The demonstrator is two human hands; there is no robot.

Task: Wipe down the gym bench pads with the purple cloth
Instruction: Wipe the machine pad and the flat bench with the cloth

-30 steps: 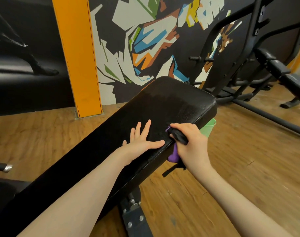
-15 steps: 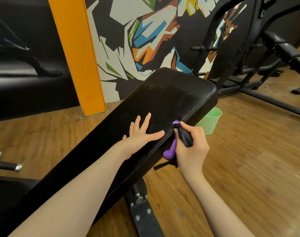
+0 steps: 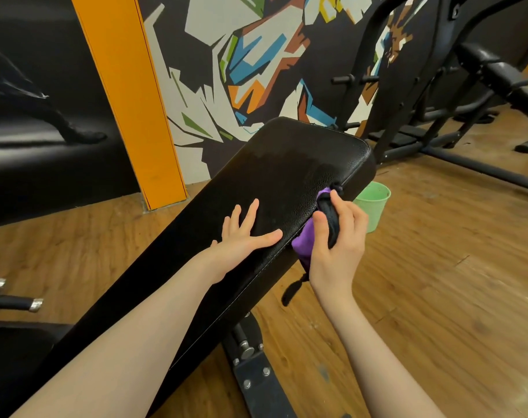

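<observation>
Purple cloth pressed to the right side edge of the black bench pad.

The left hand [image 3: 241, 241] lies flat on top of the bench pad [image 3: 265, 188], fingers straight and spread, its grip open and holding nothing; the right hand [image 3: 338, 239] has its grip closed around the purple cloth [image 3: 303, 241], fingers curled over a dark, rolled part of the fabric at the pad's edge; purple folds show between the thumb and the pad's side, with more cloth hanging below the palm; the pad tilts upward away from the person; a green bucket [image 3: 374, 203] stands on the wooden floor [image 3: 437, 297] just beyond the right hand, partly hidden behind the pad's corner; an orange pillar [image 3: 130, 98] and a painted wall [image 3: 256, 61] rise behind.
</observation>
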